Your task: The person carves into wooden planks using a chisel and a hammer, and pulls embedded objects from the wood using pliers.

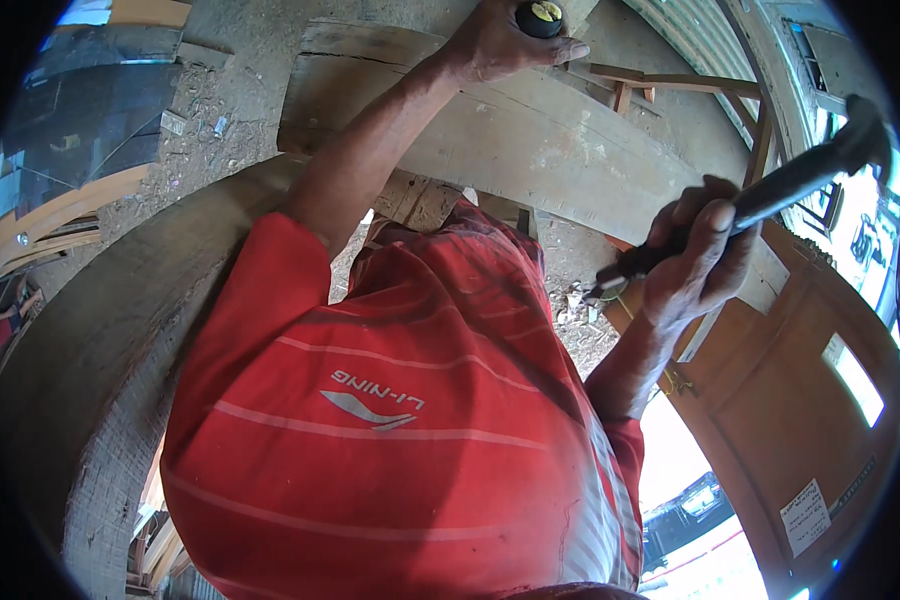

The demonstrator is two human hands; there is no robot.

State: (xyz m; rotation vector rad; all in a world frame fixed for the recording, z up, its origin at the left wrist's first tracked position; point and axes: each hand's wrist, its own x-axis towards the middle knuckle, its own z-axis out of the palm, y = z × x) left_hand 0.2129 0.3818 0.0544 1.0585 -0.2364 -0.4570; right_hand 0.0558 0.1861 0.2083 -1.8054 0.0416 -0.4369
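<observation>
My left hand [495, 45], at the top of the view, is closed around an upright black tool handle [539, 19]. Its round end faces up and has a worn yellow centre; the rest of the tool is hidden. Under that hand lies a wide wooden plank [560, 135]. On the right, my right hand [700, 250] grips a dark hammer [785, 190] by its handle. The hammer is raised and tilted, its head up at the far right, apart from the black handle and the plank.
A thick wooden beam [140, 260] runs along my left. Dark sheets [90, 120] lie at the upper left. A wooden frame [685, 82] and a corrugated sheet [695, 35] stand at the upper right. A brown panel [760, 390] is at the right. Debris litters the ground [205, 120].
</observation>
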